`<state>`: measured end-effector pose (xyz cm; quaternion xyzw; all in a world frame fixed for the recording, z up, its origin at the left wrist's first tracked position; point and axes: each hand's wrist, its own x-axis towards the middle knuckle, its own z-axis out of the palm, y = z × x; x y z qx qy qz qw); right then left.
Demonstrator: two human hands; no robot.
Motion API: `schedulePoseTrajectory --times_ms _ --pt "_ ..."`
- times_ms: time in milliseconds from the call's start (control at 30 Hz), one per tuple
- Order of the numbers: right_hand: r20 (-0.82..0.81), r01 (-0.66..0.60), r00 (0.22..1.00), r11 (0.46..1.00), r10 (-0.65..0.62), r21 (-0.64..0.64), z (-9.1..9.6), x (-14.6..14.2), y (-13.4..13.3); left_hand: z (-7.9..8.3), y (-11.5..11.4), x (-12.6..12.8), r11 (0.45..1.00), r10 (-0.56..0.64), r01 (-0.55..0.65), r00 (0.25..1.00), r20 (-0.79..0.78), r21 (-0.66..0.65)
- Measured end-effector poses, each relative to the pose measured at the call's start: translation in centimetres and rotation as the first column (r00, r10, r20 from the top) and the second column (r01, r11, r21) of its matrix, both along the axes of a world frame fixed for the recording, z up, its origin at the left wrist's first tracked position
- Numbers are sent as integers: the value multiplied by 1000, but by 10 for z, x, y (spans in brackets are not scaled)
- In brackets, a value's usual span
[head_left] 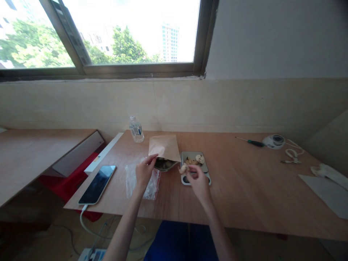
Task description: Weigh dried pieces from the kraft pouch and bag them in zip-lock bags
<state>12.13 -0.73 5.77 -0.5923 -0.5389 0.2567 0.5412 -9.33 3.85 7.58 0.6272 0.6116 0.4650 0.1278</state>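
Note:
My left hand point(144, 170) is closed on the edge of a brown paper bag point(163, 145), which lies with its mouth toward me. Inside the dark opening, some pale pieces show, too dim to make out. Between the fingertips of my right hand point(198, 178) is a pale dried mushroom point(183, 168), over the left front part of a small digital scale point(206, 165). More dried mushrooms point(199, 158) rest on the scale's metal plate. My right hand partly covers the scale's display.
Clear plastic zip bags point(150, 188) lie under my left forearm. A phone point(98, 185) with a charging cable sits left, and a water bottle point(136, 130) stands behind. To the right are a screwdriver point(255, 143), a white dome camera point(274, 141) and a white sheet point(324, 192).

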Motion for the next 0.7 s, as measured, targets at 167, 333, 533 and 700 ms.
schedulePoseTrajectory --times_ms 167,333,533,700 --pt "24 135 991 988 -134 -78 -23 76 23 -18 10 -8 998 -21 19 999 -45 -54" --pt "200 137 974 981 -108 -141 -36 83 51 -28 19 -11 997 -31 24 996 -88 -77" --pt "220 160 962 986 -164 36 -43 87 44 -24 7 -16 993 -101 93 986 -134 -68" --pt "120 273 953 960 -280 70 -76 112 12 -26 -25 -9 997 -68 76 978 -197 34"
